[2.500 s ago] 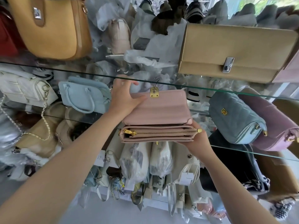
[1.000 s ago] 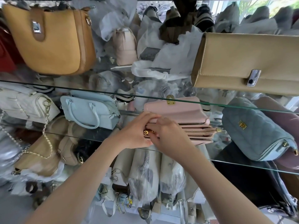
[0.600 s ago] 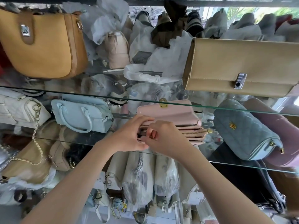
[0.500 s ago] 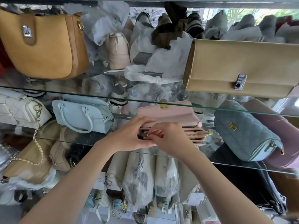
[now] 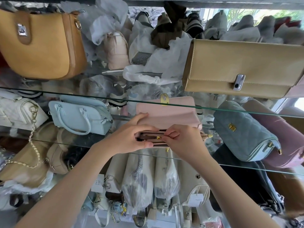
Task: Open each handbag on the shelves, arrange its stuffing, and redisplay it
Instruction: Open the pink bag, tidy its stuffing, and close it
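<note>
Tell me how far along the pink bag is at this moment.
Done: the pink bag has its flap lifted. In hand: the left hand holds its end while the right hand pinches the zip pull, partway along the zip. Left: tidying inside, closing, redisplaying; then other bags, such as the blue quilted bag.

cam: head-worn | faces fwd/down at glass shelf (image 5: 65, 93) | close-up | 1 view only
</note>
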